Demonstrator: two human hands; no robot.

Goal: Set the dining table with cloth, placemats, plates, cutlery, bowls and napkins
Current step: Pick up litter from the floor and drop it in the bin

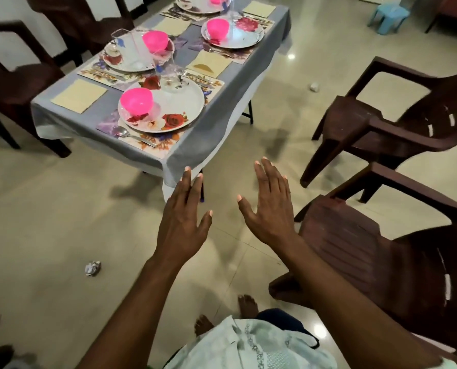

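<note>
table laid, both hands free

your left hand (184,222) and right hand (271,209) were held out in front of you above the floor, palms down, fingers spread flat, nothing in either one. left fingertips (187,170) overlapped the near corner of the grey tablecloth (195,145) in view; contact could not be judged.

table stood ahead and left of you. nearest setting: floral plate (179,102) on a floral placemat (166,145), pink bowl (136,101) on the plate's left part, spoon (135,136) on the mat in front of the plate, beige napkin (79,95) on the cloth to the left. further settings showed the same pink bowls on plates, with clear glasses (131,47) among them, blurred.

two brown plastic chairs (397,123) stood to your right, apart from the table. crumpled paper (92,268) lay on the tiles at lower left.
</note>
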